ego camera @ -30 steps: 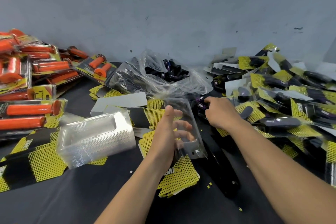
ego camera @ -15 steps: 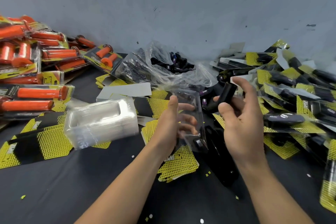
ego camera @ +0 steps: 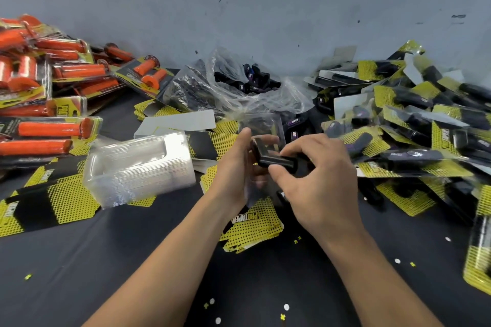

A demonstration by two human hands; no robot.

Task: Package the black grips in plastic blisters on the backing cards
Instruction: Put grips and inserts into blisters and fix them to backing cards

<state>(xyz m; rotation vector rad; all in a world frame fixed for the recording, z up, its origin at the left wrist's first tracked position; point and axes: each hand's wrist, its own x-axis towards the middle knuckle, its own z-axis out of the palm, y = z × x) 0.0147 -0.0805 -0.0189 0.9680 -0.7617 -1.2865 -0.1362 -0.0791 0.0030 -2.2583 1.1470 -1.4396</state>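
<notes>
My left hand (ego camera: 233,167) grips a clear plastic blister (ego camera: 261,125) upright above the table. My right hand (ego camera: 316,175) pinches a black grip (ego camera: 273,160) and holds it against the blister's open side, right beside my left palm. Below both hands lies a stack of yellow and black backing cards (ego camera: 252,231). A clear bag of loose black grips (ego camera: 249,82) sits behind, near the wall.
A stack of empty blisters (ego camera: 138,167) lies left of my hands. Packaged orange grips (ego camera: 50,127) pile up at far left, packaged black grips (ego camera: 425,119) at right. Loose backing cards (ego camera: 47,202) lie on the dark table (ego camera: 106,260). A grey wall stands behind.
My right hand picked a black grip from the pile at right, lifted it, and brought it left and down to the blister held by my left hand.
</notes>
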